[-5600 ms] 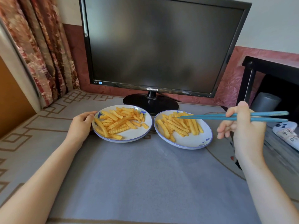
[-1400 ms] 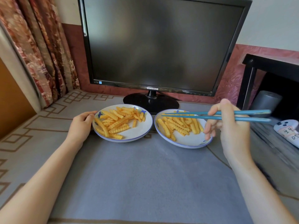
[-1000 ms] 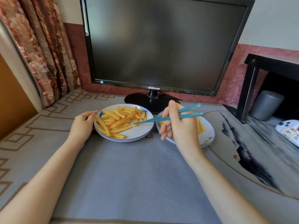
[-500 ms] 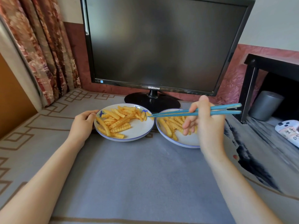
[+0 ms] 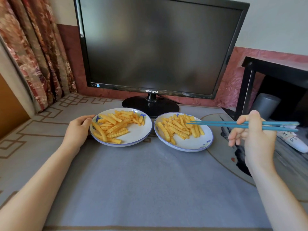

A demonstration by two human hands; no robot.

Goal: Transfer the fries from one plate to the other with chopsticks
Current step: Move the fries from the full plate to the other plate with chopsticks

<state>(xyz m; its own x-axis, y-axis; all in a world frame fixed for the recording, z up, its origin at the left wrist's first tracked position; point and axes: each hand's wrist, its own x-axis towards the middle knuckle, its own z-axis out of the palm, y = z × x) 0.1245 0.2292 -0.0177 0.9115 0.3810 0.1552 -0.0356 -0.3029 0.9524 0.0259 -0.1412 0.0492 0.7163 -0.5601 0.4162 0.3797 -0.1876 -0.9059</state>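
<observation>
Centre left of the frame: left plate (image 5: 141, 139), white with a blue rim, on the grey mat (image 5: 141, 180). Fries (image 5: 115, 126) piled over its far and left parts, the near right part bare. Just right of it, across a narrow gap: right plate (image 5: 191, 145), same pattern, with a second heap (image 5: 176, 129) spread across its far half.

Left hand (image 5: 78, 130) at the left rim of the left plate, fingers curled against the edge and holding it, forearm running down to the lower left corner.

Right hand (image 5: 255, 140) at the right of the frame, beyond the right plate's edge, raised off the mat, thumb and fingers pinching the blue chopsticks (image 5: 221, 125). Chopsticks nearly level, pointing left, tips a little apart over the second heap at the right plate's far middle. Touching the heap or not: cannot tell.

Behind both plates, top centre: dark monitor (image 5: 158, 47) on a round black foot. Upper left: flowered curtain (image 5: 33, 47). Upper right: black table (image 5: 275, 67), with a grey cylinder (image 5: 266, 104) under it. Right edge, below the chopsticks' ends: white object (image 5: 298, 144) with handwriting.
</observation>
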